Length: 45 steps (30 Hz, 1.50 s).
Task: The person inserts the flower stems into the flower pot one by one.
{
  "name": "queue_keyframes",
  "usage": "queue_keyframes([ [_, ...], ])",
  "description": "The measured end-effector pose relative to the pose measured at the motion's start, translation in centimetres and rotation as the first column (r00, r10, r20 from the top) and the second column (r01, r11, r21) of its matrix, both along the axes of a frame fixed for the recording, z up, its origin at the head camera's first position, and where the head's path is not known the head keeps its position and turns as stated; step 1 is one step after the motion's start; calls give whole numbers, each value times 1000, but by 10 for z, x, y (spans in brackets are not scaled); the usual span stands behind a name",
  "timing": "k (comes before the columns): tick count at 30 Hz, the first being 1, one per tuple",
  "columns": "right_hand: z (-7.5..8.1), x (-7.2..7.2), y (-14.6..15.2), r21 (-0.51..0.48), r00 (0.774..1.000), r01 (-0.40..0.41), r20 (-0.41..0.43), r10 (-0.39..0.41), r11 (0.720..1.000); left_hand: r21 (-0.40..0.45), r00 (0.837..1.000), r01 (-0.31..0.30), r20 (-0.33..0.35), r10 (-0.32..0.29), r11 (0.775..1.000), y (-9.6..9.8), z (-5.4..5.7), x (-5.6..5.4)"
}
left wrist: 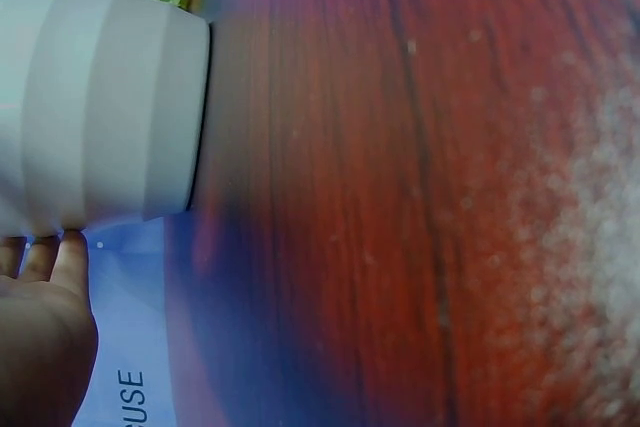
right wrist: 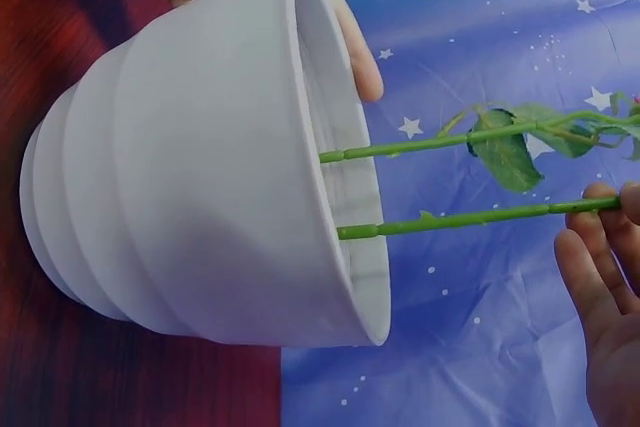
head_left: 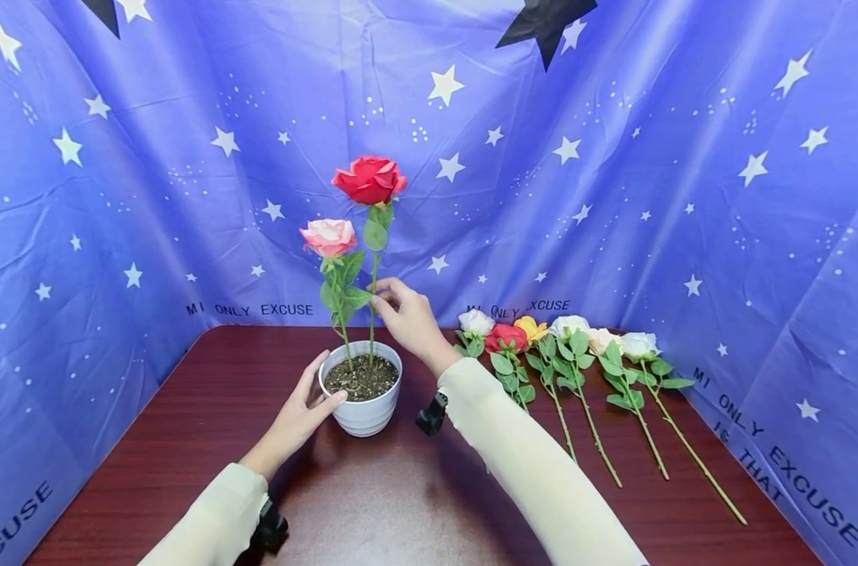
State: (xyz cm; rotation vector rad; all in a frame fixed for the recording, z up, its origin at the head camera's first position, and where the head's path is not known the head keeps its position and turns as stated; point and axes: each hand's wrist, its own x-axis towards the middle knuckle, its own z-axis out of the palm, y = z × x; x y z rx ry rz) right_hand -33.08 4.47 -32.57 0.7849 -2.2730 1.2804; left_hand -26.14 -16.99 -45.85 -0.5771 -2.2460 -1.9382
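Observation:
A white ribbed flowerpot (head_left: 363, 417) filled with dark soil (head_left: 365, 384) stands upright on the table. Two artificial roses rise from the soil: a tall red rose (head_left: 370, 181) and, left of it, a shorter pink-and-white rose (head_left: 329, 237). My left hand (head_left: 297, 417) holds the pot from the left, thumb over the front rim and fingers along its side. With thumb and fingertips, my right hand (head_left: 409, 318) pinches the red rose's green stem (right wrist: 480, 218) well above the rim. In the right wrist view both stems enter the pot, where the rim hides their lower ends.
To the right on the dark red wooden table (head_left: 181, 448) lie several loose roses, among them a red one (head_left: 506, 338), a yellow one (head_left: 531, 328) and a white one (head_left: 639, 344), stems toward the front. A blue starry curtain (head_left: 429, 236) encloses the back and sides.

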Motion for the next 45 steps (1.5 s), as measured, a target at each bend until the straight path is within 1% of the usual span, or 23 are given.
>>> queue_keyframes([
  [4,-3,-2,-1,0,1000,-1,22,1,1000,-14,1000,-2,1,2,1000,0,0,1],
  [7,-4,-4,-2,8,1000,-9,19,9,1000,-14,1000,-3,-2,3,1000,0,2,2],
  [13,-3,-2,-4,39,999,-15,-35,16,999,-2,1000,0,-17,0,1000,2,4,3],
  [17,-3,-2,-5,37,997,-9,-77,12,999,-3,1000,-1,-15,1,1000,3,5,4],
  [20,-5,-3,-5,23,996,-3,-92,6,1000,-2,1000,-1,-12,1,1000,4,5,4],
  [23,-7,-4,-3,11,997,-1,-75,2,1000,-3,1000,0,-7,0,1000,3,4,3],
  [29,-7,-7,0,5,1000,6,15,-7,1000,-5,1000,1,0,-1,1000,0,3,2],
  [34,-16,-9,0,-4,999,10,51,-10,1000,-6,1000,-1,-10,1,1000,-1,1,3],
  [38,-20,-9,0,4,998,3,59,-3,1000,-8,1000,5,-14,-5,1000,-1,1,3],
  [42,-21,-8,-1,11,998,-25,51,25,1000,-10,1000,1,-18,-1,1000,0,1,1],
  [45,-22,-8,-1,17,999,-31,45,30,999,-6,1000,2,-13,-3,1000,1,1,0],
])
